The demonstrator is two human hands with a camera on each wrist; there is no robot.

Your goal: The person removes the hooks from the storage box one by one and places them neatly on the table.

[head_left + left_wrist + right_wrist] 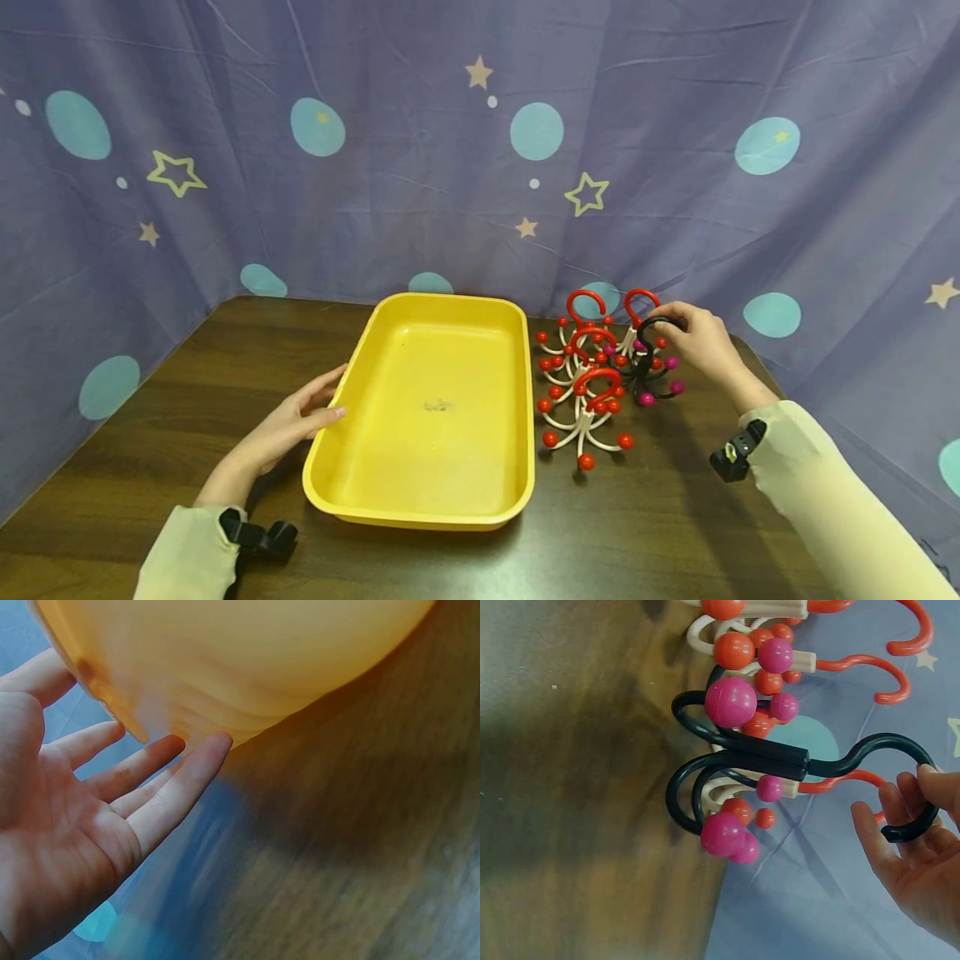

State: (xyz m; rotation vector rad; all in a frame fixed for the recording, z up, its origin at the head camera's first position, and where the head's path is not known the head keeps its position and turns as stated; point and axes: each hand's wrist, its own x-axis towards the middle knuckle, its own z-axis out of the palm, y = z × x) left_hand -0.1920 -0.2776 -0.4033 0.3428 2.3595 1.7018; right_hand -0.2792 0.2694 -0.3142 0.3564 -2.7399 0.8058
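My right hand (697, 337) pinches the curved top of a black hook hanger (765, 757) between thumb and fingers. This hanger has curled black arms tipped with magenta balls, and it stands upright at the right of the group. Beside it are several cream hangers (583, 425) with red hooks and red ball tips. My left hand (288, 425) rests at the left side of a yellow plastic tray (420, 518), its thumb over the rim. In the left wrist view, the fingers (176, 795) are fairly straight and spread against the tray's outer wall.
A dark brown wooden table (660, 517) carries the tray and hangers. Behind it and at both sides hangs a purple curtain (420, 167) with stars and teal spots. The tray's right wall stands close to the cream hangers.
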